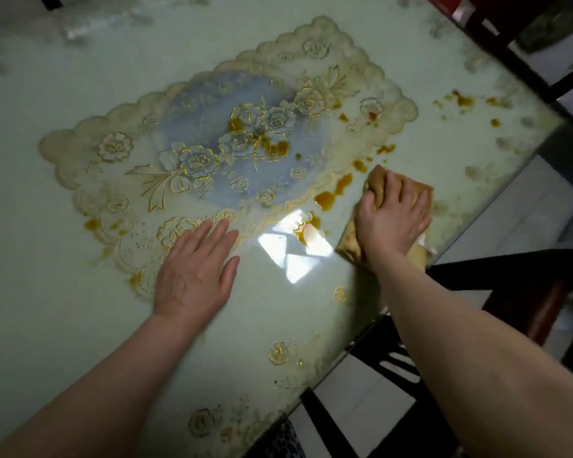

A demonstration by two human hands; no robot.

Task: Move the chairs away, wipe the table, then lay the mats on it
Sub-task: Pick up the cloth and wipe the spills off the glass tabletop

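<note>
Both bare forearms reach forward from the lower edge of the view. The left hand [196, 269] lies flat, palm down, fingers straight and held close together, thumb set slightly apart. The right hand [392, 216] is further forward, its wrist bent, knuckles raised, fingers curled and bunched around a crumpled tan-brown wiping cloth [417, 193], pressing downward.
</note>
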